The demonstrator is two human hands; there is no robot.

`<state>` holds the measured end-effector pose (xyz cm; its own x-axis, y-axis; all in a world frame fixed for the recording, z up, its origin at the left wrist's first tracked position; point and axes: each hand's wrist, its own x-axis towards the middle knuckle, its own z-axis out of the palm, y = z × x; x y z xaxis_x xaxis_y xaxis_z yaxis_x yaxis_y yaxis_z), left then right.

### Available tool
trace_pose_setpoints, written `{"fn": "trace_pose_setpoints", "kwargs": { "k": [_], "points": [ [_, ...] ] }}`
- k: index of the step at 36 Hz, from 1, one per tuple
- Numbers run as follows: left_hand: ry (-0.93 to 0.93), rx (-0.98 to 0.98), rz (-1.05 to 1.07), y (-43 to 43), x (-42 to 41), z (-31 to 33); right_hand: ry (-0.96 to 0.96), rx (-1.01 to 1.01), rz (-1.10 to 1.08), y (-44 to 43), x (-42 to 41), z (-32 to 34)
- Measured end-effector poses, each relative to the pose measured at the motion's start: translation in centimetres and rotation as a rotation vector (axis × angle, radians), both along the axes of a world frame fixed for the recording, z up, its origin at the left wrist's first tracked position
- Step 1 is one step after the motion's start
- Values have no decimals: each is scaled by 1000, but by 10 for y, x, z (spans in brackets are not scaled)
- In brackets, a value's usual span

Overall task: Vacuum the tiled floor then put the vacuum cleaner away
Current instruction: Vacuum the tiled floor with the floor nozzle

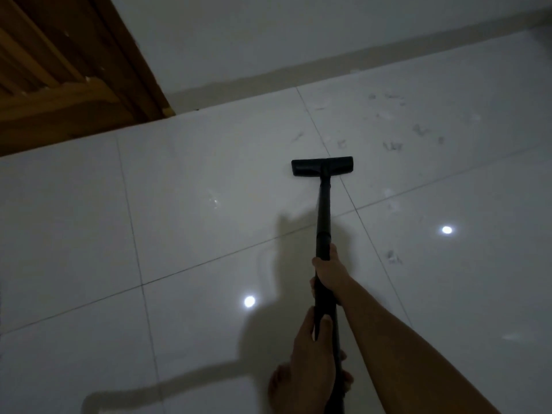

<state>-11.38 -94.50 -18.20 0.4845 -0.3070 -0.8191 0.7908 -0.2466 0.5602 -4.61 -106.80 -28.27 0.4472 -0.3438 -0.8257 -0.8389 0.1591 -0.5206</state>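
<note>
A black vacuum wand (324, 216) runs from my hands down to a flat black floor head (322, 166) resting on the glossy white tiled floor (194, 222). My right hand (328, 271) grips the wand higher along its length, arm stretched forward. My left hand (307, 354) grips the wand lower, close to my body. Grey dust and debris marks (415, 130) lie on the tiles beyond and to the right of the floor head. The vacuum's body is out of view.
A brown wooden door (59, 70) stands at the upper left. A pale wall with a beige skirting strip (298, 70) runs behind the floor. Two ceiling light reflections (249, 301) shine on the tiles.
</note>
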Motion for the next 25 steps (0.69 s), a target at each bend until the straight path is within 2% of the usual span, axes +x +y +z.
{"fn": "trace_pose_setpoints", "kwargs": {
  "k": [8, 21, 25],
  "points": [
    [-29, 34, 80, -47, 67, -14, 7, -19, 18, -39, 75, -26],
    [-53, 15, 145, -137, 163, -22, -6, -14, 121, -121, 183, -32],
    [-68, 66, 146, -161, 187, -25, -12, 2, 122, -143, 209, -33]
  ]
}}
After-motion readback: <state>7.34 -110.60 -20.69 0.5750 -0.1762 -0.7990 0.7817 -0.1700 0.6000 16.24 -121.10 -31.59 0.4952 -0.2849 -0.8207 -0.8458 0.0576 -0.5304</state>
